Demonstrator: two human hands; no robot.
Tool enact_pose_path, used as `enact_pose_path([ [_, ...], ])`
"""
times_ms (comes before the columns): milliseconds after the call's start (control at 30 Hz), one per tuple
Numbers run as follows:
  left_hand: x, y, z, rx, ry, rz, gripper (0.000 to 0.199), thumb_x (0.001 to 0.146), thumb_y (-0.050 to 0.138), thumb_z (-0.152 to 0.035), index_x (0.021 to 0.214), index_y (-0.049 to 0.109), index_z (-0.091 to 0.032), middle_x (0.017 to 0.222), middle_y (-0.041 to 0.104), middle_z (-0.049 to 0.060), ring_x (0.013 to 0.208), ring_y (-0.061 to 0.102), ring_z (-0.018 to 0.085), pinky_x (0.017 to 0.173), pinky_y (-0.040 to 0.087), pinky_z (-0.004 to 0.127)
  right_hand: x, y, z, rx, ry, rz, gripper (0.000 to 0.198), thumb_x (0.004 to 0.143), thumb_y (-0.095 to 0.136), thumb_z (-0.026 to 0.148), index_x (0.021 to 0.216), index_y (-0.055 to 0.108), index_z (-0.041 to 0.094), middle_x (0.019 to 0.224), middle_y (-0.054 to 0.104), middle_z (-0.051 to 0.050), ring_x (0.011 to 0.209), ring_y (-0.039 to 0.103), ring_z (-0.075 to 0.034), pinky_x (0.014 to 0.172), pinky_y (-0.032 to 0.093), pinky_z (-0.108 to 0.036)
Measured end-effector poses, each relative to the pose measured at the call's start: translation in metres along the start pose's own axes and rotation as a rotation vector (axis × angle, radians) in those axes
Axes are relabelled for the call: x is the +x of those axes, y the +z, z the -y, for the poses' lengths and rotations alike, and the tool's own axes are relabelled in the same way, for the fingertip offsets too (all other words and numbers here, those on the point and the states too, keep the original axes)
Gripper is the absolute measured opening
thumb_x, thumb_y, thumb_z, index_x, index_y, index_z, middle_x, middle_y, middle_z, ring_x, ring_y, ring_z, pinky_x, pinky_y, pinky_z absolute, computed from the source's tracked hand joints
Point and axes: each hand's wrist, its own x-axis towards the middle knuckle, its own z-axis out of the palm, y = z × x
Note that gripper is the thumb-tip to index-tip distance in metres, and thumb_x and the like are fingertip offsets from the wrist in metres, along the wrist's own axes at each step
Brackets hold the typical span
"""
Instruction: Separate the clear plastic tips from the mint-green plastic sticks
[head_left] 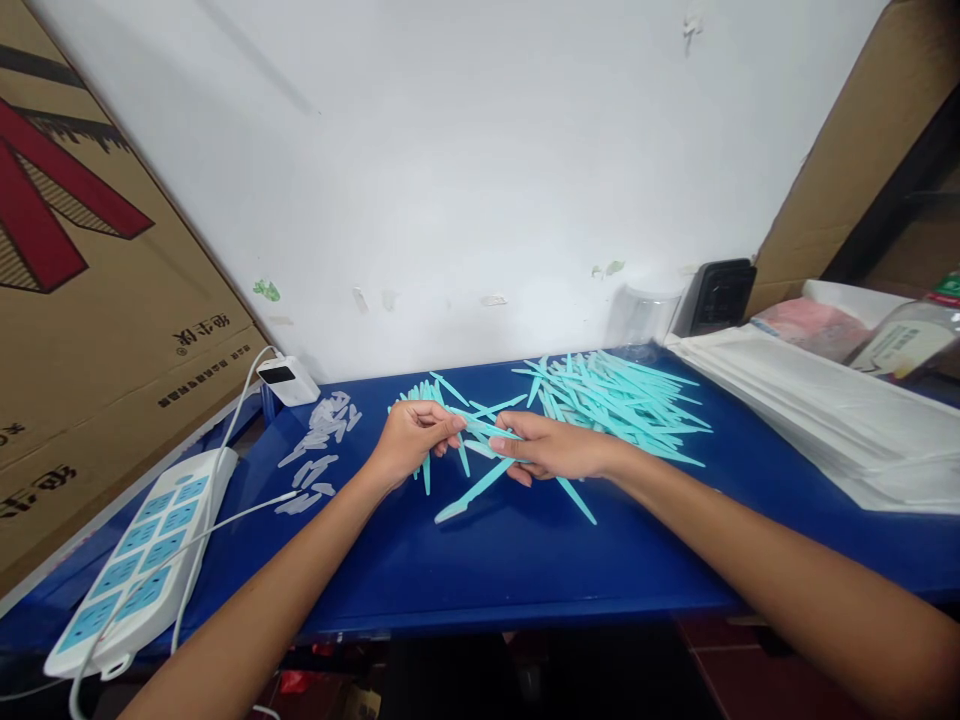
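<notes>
Between my hands a turquoise eyebrow razor [480,428] is held over the table. My left hand [411,438] is closed, its thumb and forefinger pinching the razor's left end. The other end is gripped in the closed fingers of my right hand [555,446]. Below them a loose razor [472,496] lies aslant, its toothed head toward the lower left. A small group of razors [414,394] lies behind and partly under my left hand. Past my right hand spreads a large heap of razors [622,400]. Small clear plastic pieces [324,425], apparently blade caps, are scattered on the left.
A white power strip [142,560] with cables lies on the left of the blue table [420,585], near a white charger [289,381]. Cardboard [150,330] stands at the left. White sheets or bags [810,410], a bottle [911,335] and a clear container [651,315] are on the right.
</notes>
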Motion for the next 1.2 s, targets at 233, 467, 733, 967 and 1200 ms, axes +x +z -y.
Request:
enact_pose_path([
  [233, 0.0, -0.001, 0.001, -0.012, -0.008, 0.021, 0.039, 0.076, 0.085, -0.048, 0.066, 0.07, -0.014, 0.06, 0.07, 0.005, 0.048, 0.054, 0.009, 0.047, 0.044, 0.02, 0.0, 0.002, -0.001, 0.003, -0.02, -0.012, 0.044, 0.1, 0.052, 0.062, 0.113, 0.037, 0.022, 0.065, 0.056, 0.006, 0.046, 0.027, -0.006, 0.044, 0.023, -0.02],
  [467, 0.002, -0.005, -0.003, 0.192, 0.037, 0.058, 0.043, 0.083, 0.075, -0.055, 0.07, 0.069, -0.015, 0.063, 0.07, 0.005, 0.049, 0.055, 0.012, 0.049, 0.043, 0.024, 0.003, 0.0, -0.003, -0.03, -0.03, -0.019, 0.042, 0.1, 0.052, 0.06, 0.112, 0.038, 0.023, 0.067, 0.058, 0.006, 0.046, 0.026, -0.006, 0.044, 0.023, -0.021],
  [733, 0.0, -0.103, -0.029, 1.134, 0.104, -0.155, 0.045, 0.086, 0.065, -0.061, 0.076, 0.073, -0.018, 0.065, 0.066, 0.003, 0.061, 0.057, 0.017, 0.057, 0.035, 0.027, 0.002, -0.011, -0.006, -0.074, -0.014, -0.262, 0.04, 0.098, 0.054, 0.059, 0.094, 0.035, 0.025, 0.064, 0.058, 0.006, 0.048, 0.03, -0.008, 0.046, 0.025, -0.022],
  [967, -0.019, -0.161, -0.03, 0.929, -0.479, 0.449, 0.05, 0.053, 0.089, -0.06, 0.084, 0.079, -0.023, 0.068, 0.06, 0.0, 0.061, 0.054, 0.018, 0.056, 0.039, 0.026, 0.004, -0.016, -0.009, -0.045, -0.011, -0.365, 0.038, 0.1, 0.051, 0.059, 0.095, 0.034, 0.026, 0.062, 0.055, 0.007, 0.046, 0.027, -0.007, 0.046, 0.023, -0.022],
  [1200, -0.011, -0.133, -0.017, 0.98, -0.643, 0.442, 0.036, 0.045, 0.092, -0.044, 0.068, 0.078, -0.02, 0.065, 0.063, 0.003, 0.063, 0.053, 0.019, 0.054, 0.037, 0.027, 0.005, -0.016, -0.01, -0.054, 0.006, -0.358, 0.04, 0.099, 0.052, 0.06, 0.093, 0.032, 0.026, 0.061, 0.055, 0.007, 0.046, 0.026, -0.008, 0.046, 0.023, -0.022],
])
